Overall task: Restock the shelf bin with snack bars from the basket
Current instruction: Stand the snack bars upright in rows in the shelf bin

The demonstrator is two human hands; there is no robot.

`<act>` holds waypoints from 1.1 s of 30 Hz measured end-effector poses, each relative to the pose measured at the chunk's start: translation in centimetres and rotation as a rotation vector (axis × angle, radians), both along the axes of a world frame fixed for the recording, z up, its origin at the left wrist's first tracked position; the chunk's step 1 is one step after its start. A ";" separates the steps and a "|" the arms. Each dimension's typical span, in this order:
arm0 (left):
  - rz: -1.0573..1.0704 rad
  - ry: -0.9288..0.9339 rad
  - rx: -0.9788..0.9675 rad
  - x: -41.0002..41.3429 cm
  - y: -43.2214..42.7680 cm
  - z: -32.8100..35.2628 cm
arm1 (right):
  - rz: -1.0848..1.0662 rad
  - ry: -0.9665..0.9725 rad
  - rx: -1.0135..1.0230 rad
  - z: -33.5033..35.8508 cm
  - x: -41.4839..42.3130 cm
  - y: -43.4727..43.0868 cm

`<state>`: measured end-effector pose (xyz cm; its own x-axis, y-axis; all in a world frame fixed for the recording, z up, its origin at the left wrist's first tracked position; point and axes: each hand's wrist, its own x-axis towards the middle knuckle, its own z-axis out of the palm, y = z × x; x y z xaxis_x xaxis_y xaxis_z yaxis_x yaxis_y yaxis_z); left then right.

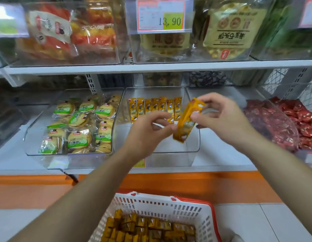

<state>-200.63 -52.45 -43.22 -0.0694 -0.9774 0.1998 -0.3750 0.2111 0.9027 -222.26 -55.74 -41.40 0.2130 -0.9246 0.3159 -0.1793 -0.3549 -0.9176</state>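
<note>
A clear plastic shelf bin (193, 145) stands in the middle of the lower shelf, with a row of several yellow snack bars (148, 109) upright along its back. In front of the bin, my right hand (221, 117) grips a small bunch of yellow snack bars (185, 123) by the upper end. My left hand (148, 131) pinches the lower part of the same bunch with its fingertips. Below, a white basket with a red rim (169, 205) holds many more yellow bars (148, 227).
A clear bin of round green-labelled biscuits (78, 124) sits left of the target bin, and a bin of red packets (280, 123) sits to its right. Above, an upper shelf carries more bins and a price tag reading 13.90 (162, 16). An orange band runs below the shelf.
</note>
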 end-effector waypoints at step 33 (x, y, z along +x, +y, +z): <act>0.172 -0.755 -0.427 -0.7 -22.5 -8.7 | -0.225 0.901 -0.195 -1.6 2.8 -20.5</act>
<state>-201.34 -74.98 -51.97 -0.1893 -0.8386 0.5108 -0.8968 0.3595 0.2578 -219.45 -76.21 -42.95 0.2754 -0.9220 0.2721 -0.8740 -0.3581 -0.3285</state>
